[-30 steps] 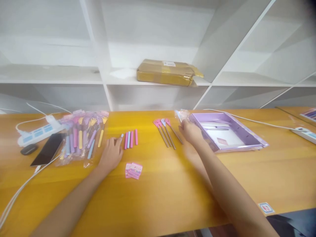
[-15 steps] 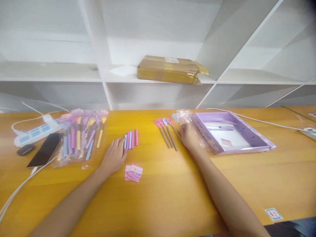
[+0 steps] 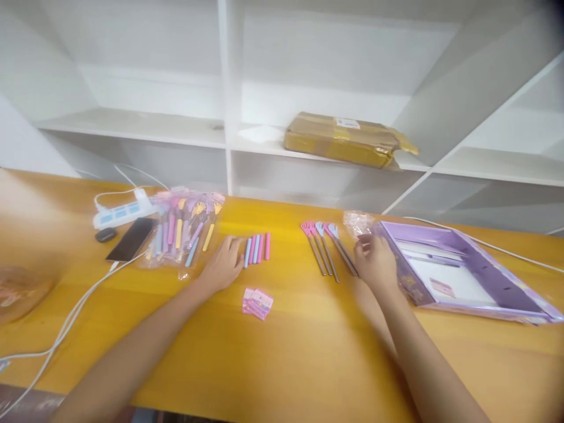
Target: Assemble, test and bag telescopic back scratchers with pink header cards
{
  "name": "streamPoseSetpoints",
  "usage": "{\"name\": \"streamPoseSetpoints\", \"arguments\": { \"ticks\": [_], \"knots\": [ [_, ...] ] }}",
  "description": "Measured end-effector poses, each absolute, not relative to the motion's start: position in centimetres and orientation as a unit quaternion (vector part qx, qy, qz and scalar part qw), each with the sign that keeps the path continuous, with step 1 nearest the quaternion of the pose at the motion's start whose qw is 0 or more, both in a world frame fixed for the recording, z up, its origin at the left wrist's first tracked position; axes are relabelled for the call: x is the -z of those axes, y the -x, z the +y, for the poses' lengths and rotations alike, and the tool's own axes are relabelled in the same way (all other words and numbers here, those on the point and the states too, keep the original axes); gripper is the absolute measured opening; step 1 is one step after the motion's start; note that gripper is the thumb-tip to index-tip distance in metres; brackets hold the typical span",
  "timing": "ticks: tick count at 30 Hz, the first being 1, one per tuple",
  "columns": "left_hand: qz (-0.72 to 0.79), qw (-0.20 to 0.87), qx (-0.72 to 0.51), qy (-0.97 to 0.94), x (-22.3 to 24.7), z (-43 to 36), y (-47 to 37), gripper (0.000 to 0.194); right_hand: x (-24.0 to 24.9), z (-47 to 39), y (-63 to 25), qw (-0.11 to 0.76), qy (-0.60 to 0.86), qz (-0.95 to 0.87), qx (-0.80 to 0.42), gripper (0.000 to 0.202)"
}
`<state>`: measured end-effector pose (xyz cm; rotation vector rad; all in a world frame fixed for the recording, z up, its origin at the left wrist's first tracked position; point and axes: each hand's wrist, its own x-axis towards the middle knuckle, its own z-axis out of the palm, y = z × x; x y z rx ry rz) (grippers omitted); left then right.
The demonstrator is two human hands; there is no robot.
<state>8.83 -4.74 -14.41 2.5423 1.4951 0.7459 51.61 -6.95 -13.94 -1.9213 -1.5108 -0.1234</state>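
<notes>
Colored tubes (image 3: 256, 249), blue and pink, lie side by side in a row. My left hand (image 3: 225, 263) rests palm down at the row's left end, fingers lying loosely on the table and touching or almost touching the nearest blue tube. To the right, several back scratchers with metal rods (image 3: 324, 252) and pink or light blue hand-shaped heads lie in a slanted row. By the rod ends of the rightmost light-blue back scratcher (image 3: 342, 247) is my right hand (image 3: 376, 263), its fingers loosely bent and apart, with nothing visible in them. Small pink cards (image 3: 257, 303) lie in front.
Bagged back scratchers (image 3: 183, 226) lie at the left beside a phone (image 3: 131, 239), a power strip (image 3: 124, 212) and white cables. A purple box (image 3: 409, 276) with papers inside stands at right, near a clear plastic bag (image 3: 358, 222). A taped carton (image 3: 343, 140) sits on the shelf.
The view has swung left. My right hand has laid the light-blue-headed back scratcher beside the others and let it go. My left hand stays by the tubes.
</notes>
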Motion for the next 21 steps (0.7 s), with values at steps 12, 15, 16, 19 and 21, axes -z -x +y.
{"name": "streamPoseSetpoints", "arguments": {
  "ticks": [12,15,16,19,21],
  "knots": [
    [0.681,-0.047,-0.042,-0.729,10.8,0.8,-6.0,0.043,13.8,-12.2,-44.2,0.52,0.58,-0.591,-0.209,0.026],
    [0.697,-0.018,-0.049,-0.715,10.2,1.7,-6.3,0.044,13.4,-12.6,-42.4,0.539,0.537,-0.585,-0.281,0.028],
    [0.7,-0.006,-0.051,-0.713,9.9,1.7,-6.3,0.044,13.2,-12.8,-41.8,0.541,0.524,-0.585,-0.301,0.028],
    [0.695,0.038,-0.063,-0.715,8.8,0.3,-5.8,0.041,12.5,-13.8,-40.0,0.537,0.494,-0.582,-0.359,0.028],
    [0.676,0.081,-0.073,-0.729,8.1,-1.9,-5.5,0.038,12.1,-14.3,-38.9,0.536,0.477,-0.566,-0.406,0.03]
  ]
}}
